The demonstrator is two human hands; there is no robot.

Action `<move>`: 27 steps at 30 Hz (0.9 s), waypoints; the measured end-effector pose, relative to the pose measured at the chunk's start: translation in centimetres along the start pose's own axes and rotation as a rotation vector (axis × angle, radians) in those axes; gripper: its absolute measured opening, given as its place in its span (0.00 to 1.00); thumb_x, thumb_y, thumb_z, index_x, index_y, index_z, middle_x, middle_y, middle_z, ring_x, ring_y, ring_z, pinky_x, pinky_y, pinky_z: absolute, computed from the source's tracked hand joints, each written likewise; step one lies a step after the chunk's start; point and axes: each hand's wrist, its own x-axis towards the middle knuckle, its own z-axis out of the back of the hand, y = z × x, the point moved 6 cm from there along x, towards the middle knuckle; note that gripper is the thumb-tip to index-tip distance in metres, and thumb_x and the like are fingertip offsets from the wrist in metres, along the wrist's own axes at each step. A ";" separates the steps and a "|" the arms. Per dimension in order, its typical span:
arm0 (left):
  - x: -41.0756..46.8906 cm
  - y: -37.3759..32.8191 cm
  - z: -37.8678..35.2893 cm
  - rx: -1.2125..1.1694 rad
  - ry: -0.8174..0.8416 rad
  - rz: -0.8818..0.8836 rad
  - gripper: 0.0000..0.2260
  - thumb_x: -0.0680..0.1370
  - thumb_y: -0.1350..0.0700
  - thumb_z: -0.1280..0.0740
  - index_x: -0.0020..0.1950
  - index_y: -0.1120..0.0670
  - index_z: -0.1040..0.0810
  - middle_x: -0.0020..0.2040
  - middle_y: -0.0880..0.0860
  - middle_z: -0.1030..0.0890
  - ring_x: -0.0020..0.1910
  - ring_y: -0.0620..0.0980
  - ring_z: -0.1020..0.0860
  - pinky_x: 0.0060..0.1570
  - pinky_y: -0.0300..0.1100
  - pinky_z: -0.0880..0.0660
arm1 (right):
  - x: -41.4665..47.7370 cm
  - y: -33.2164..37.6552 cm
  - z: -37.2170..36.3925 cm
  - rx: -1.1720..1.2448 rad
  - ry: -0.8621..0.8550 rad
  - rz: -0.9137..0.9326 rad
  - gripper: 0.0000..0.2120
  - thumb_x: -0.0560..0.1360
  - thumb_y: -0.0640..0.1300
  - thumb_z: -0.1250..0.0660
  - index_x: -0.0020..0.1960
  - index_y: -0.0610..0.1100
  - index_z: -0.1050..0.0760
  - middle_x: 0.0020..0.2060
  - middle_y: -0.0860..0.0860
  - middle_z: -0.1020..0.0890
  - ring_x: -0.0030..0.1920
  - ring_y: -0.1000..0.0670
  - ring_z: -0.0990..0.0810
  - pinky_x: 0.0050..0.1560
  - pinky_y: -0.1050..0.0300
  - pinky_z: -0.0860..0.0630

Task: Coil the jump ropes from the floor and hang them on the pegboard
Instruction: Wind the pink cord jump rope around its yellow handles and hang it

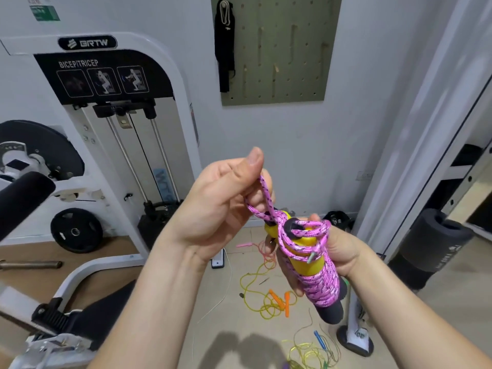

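right grip (343,251) is curled tight round the pink jump rope (323,286), lower right of centre; the cord is wound in snug turns round its two yellow handles (306,251), which poke out above the fingers with dark ends below; left grip (221,206), dead centre of the frame, has thumb and fingers pinched on a loose loop (266,198) of that same pink cord, held up just above the handles; behind and under the hands the floor (239,328) has more ropes lying in tangles: a yellow one with orange handles (279,302), a thin pinkish one (263,251), and a yellow-green one with a blue handle (319,339) at the bottom edge; pegboard (277,49) sits on the wall at top centre, with a black strap (225,49) hanging at its left side; white weight machine (87,43) fills the left, with a weight plate (76,230) leaning at its foot
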 end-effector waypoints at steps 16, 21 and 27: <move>4.8 7.8 2.4 -0.273 -0.749 0.060 0.20 0.78 0.53 0.34 0.28 0.51 0.36 0.22 0.48 0.39 0.22 0.44 0.41 0.25 0.36 0.46 | -6.5 7.0 4.4 -0.966 -0.697 0.172 0.23 0.59 0.66 0.24 0.47 0.53 0.18 0.39 0.52 0.14 0.42 0.46 0.16 0.48 0.48 0.21; 9.2 7.6 -1.8 0.112 -0.484 -0.027 0.13 0.74 0.50 0.36 0.38 0.59 0.26 0.31 0.51 0.24 0.30 0.44 0.25 0.34 0.34 0.26 | -9.6 8.5 9.0 -0.885 -0.703 0.191 0.19 0.67 0.53 0.23 0.55 0.55 0.23 0.48 0.55 0.15 0.49 0.54 0.17 0.57 0.48 0.22; 12.2 9.6 -4.7 0.433 -0.357 0.078 0.08 0.79 0.53 0.35 0.45 0.56 0.20 0.33 0.48 0.24 0.34 0.45 0.28 0.34 0.39 0.36 | -9.9 10.7 10.6 -0.864 -0.636 0.250 0.24 0.70 0.55 0.27 0.64 0.59 0.28 0.57 0.59 0.20 0.60 0.59 0.22 0.65 0.49 0.28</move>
